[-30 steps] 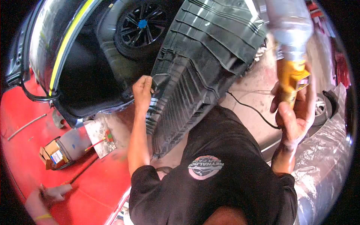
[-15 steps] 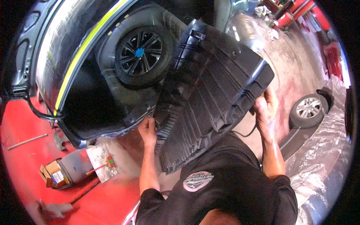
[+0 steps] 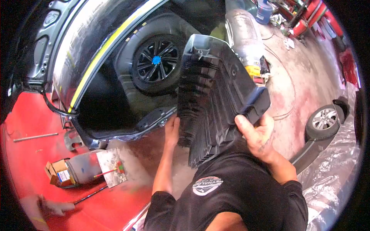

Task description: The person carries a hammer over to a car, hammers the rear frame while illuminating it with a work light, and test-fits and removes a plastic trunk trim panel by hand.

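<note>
A large ribbed black plastic panel is held tilted in front of my chest. My right hand grips its lower right corner, thumb on the near face. At the panel's left edge is my left hand, its fingers closed against it and partly hidden behind it. Just beyond lies the open trunk of a dark car, with a spare wheel with a blue centre inside. The trunk's rim passes close to my left hand.
A clear bottle-like container stands beyond the panel. At the right are a loose wheel and plastic sheeting. On the left, a cardboard box and a metal rod lie over red floor.
My right hand has gone from being near a yellow-labelled container to gripping the panel's corner. The panel has turned and come lower, and the view has shifted.
</note>
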A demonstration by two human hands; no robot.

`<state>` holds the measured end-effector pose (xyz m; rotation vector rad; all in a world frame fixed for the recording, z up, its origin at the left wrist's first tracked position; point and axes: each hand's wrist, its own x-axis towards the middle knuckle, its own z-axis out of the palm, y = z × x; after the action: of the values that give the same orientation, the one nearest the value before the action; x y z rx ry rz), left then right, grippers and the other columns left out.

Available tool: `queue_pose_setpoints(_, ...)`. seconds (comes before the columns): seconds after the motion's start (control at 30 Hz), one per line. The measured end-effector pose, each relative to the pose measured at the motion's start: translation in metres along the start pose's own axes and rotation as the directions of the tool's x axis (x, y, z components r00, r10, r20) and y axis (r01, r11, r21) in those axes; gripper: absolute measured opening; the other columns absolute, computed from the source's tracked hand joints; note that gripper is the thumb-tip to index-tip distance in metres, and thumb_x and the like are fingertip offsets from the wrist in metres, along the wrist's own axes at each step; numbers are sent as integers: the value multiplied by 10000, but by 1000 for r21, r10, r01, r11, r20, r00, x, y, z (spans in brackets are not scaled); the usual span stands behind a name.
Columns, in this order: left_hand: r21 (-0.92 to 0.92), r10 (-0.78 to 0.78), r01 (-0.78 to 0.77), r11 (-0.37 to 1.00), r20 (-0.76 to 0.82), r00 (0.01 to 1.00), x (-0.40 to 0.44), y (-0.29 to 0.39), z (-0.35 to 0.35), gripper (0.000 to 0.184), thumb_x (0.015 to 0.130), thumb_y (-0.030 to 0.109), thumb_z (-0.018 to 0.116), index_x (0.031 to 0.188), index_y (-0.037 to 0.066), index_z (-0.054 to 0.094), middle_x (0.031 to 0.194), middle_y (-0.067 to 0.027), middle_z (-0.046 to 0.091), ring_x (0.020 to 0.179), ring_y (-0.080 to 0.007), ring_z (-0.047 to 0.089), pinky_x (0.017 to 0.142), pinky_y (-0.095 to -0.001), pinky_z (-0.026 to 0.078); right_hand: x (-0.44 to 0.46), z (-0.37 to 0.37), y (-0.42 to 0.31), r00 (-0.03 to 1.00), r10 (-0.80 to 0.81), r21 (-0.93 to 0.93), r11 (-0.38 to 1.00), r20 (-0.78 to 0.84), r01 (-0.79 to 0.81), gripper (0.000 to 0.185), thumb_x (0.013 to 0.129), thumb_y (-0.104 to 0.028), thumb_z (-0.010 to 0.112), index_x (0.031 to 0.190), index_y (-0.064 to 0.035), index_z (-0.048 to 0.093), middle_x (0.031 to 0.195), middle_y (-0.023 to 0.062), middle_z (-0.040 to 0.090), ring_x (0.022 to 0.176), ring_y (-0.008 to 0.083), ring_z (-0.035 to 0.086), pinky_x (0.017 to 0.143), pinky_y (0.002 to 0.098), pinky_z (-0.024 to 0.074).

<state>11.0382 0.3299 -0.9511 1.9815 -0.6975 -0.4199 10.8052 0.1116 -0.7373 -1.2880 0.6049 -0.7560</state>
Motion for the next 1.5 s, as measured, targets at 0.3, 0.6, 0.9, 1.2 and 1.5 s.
queue_pose_setpoints(0.3,332,709,-626,705,-354,610,41,201,4,374,823,47,817,1169,1,685,1104,-192,657,996,-342,636,896,-403,514,-21,-2,-1,969,-189,-226,949,158,222,375,848,-85,770,1165,73,647,1186,199,611,1044,333,630,918,396,507)
queue_pose_setpoints(0.6,325,683,-606,726,-444,580,66,262,18,254,783,54,849,973,32,682,804,-84,630,695,-245,610,650,-358,490,-35,1,-14,905,-337,-317,856,259,409,339,840,-99,777,1113,72,674,1259,280,560,1096,388,614,949,414,501)
queue_pose_setpoints(0.9,449,748,-598,663,-379,545,66,261,12,215,749,17,807,836,73,618,714,-63,536,602,-263,509,582,-408,415,-45,3,-11,890,-348,-337,834,293,437,336,824,-115,793,1086,60,675,1249,285,546,1063,397,617,902,426,521)
queue_pose_setpoints(1.2,417,750,-624,661,-403,524,65,248,9,226,756,6,814,920,64,670,754,-59,593,615,-237,542,585,-384,422,-42,8,-8,891,-348,-298,852,292,430,330,797,-78,802,1073,52,678,1224,270,562,1046,389,621,895,423,520)
queue_pose_setpoints(1.5,295,689,-632,717,-441,576,60,251,9,245,769,-61,764,991,20,698,824,-81,651,638,-200,569,600,-327,460,-38,3,-7,876,-346,-323,831,335,452,278,790,-86,817,1000,27,675,1184,279,558,1015,391,619,860,430,524)
